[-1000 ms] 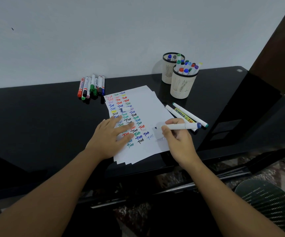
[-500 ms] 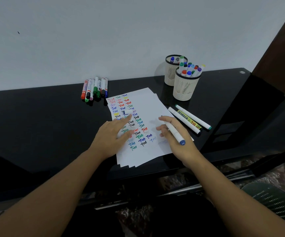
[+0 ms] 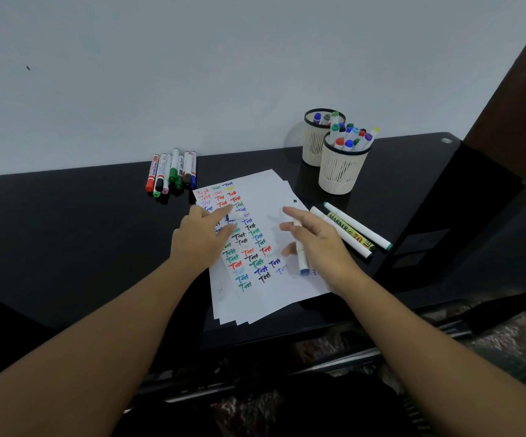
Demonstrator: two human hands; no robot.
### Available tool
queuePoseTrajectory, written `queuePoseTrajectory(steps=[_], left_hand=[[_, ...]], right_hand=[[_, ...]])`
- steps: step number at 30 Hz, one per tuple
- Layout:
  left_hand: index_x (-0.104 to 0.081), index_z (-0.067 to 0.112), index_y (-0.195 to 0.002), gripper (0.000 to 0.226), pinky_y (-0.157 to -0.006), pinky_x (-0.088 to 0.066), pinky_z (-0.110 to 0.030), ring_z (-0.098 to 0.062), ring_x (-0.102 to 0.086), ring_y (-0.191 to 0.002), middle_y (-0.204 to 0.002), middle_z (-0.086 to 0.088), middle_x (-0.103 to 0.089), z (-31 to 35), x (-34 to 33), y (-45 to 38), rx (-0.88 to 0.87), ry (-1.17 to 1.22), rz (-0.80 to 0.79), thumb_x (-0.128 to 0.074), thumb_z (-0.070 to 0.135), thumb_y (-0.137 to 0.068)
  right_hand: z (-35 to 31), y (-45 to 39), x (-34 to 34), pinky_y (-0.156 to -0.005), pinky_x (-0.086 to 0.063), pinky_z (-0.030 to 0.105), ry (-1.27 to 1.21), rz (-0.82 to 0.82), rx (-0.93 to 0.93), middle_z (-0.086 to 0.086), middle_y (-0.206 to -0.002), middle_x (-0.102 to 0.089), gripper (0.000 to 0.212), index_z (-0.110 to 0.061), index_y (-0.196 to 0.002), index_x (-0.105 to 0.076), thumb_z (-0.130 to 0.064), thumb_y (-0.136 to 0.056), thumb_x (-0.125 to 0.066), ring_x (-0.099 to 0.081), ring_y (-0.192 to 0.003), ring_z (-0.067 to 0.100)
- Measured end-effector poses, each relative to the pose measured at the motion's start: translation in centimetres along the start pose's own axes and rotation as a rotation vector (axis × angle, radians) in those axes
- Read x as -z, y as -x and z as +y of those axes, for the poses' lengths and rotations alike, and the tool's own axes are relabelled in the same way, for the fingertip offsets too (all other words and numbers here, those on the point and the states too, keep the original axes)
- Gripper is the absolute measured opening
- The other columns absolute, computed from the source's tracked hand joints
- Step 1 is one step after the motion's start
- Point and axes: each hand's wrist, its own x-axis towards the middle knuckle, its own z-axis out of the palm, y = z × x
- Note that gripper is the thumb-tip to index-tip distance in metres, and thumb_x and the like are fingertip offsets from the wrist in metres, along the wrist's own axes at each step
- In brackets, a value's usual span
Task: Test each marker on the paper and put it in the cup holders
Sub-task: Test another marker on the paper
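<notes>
A stack of white paper [image 3: 266,299] covered with coloured "Test" marks lies on the black table. My right hand [image 3: 321,244] holds a white marker [image 3: 300,250] above the paper, its dark tip pointing away from me and its blue end toward me. My left hand [image 3: 203,239] is stretched over the paper's left side, index fingertip touching a small white cap [image 3: 238,214] that lies on the writing. Two cream mesh cup holders stand at the back right: the front one [image 3: 339,178] and the one behind it [image 3: 313,151] both hold markers.
Three markers [image 3: 354,230] lie on the table right of the paper, one with a yellow label. Several more markers [image 3: 173,171] lie in a row at the back left by the wall. The table's front edge runs just under the paper.
My right hand swung the marker from lying sideways to pointing its tip away. My left hand slid up the paper from resting flat to the white cap.
</notes>
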Motion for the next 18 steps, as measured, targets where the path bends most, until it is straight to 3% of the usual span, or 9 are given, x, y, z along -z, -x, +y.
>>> queuePoseTrajectory(steps=[2,5,8,11,15,18], left_hand=[[-0.055,0.046,-0.138,0.042,-0.093,-0.046,-0.042,-0.016,-0.051,-0.107,-0.117,0.003,-0.045,0.0,-0.4,0.0,0.022,0.028,0.048,-0.051,0.055,-0.098],[-0.062,0.043,-0.126,0.032,-0.089,-0.047,-0.040,-0.015,-0.052,-0.104,-0.114,0.005,-0.047,0.0,-0.9,0.3,0.017,0.037,0.114,-0.054,0.054,-0.098],[-0.062,0.040,-0.124,0.027,-0.088,-0.049,-0.042,-0.016,-0.053,-0.104,-0.115,0.005,-0.051,-0.1,-0.9,0.6,0.007,0.041,0.123,-0.054,0.048,-0.099],[-0.063,0.034,-0.124,0.025,-0.085,-0.051,-0.044,-0.018,-0.056,-0.101,-0.112,0.005,-0.058,0.0,-0.7,0.8,-0.019,0.089,0.150,-0.055,0.041,-0.100],[-0.063,0.028,-0.123,0.024,-0.080,-0.049,-0.035,-0.015,-0.059,-0.097,-0.113,0.006,-0.066,0.2,-0.9,1.1,-0.087,0.121,0.185,-0.059,0.033,-0.100],[-0.061,0.031,-0.121,0.021,-0.072,-0.045,-0.030,-0.011,-0.059,-0.090,-0.104,0.008,-0.067,0.2,-1.1,1.1,-0.082,0.102,0.192,-0.057,0.035,-0.100]], right_hand=[[0.2,-0.2,0.1,-0.066,-0.056,0.039,0.037,0.003,0.009,-0.003,-0.125,-0.068,0.041,-0.033,-0.141,-0.059,-0.013,-0.109,-0.045,-0.069,-0.072,0.014],[0.3,-0.8,0.2,-0.082,-0.058,0.031,0.121,0.027,0.042,-0.006,-0.119,-0.070,0.042,-0.041,-0.139,-0.058,-0.014,-0.109,-0.045,-0.065,-0.069,0.012],[0.3,-1.0,0.2,-0.079,-0.057,0.034,0.142,0.023,0.032,-0.005,-0.119,-0.070,0.036,-0.036,-0.127,-0.068,-0.015,-0.108,-0.045,-0.069,-0.072,0.015],[0.1,-0.8,0.0,-0.082,-0.059,0.031,0.061,-0.017,0.002,-0.001,-0.125,-0.069,0.043,-0.028,-0.125,-0.071,-0.010,-0.108,-0.037,-0.075,-0.089,0.022],[0.0,-0.8,-0.5,-0.092,-0.055,0.035,0.129,-0.051,0.062,-0.008,-0.122,-0.070,0.048,-0.035,-0.125,-0.067,0.000,-0.100,-0.047,-0.072,-0.097,0.010],[-0.6,-1.2,-0.6,-0.089,-0.058,0.037,0.011,-0.084,0.033,0.000,-0.121,-0.069,0.032,-0.026,-0.115,-0.071,-0.009,-0.104,-0.047,-0.074,-0.091,0.021]])
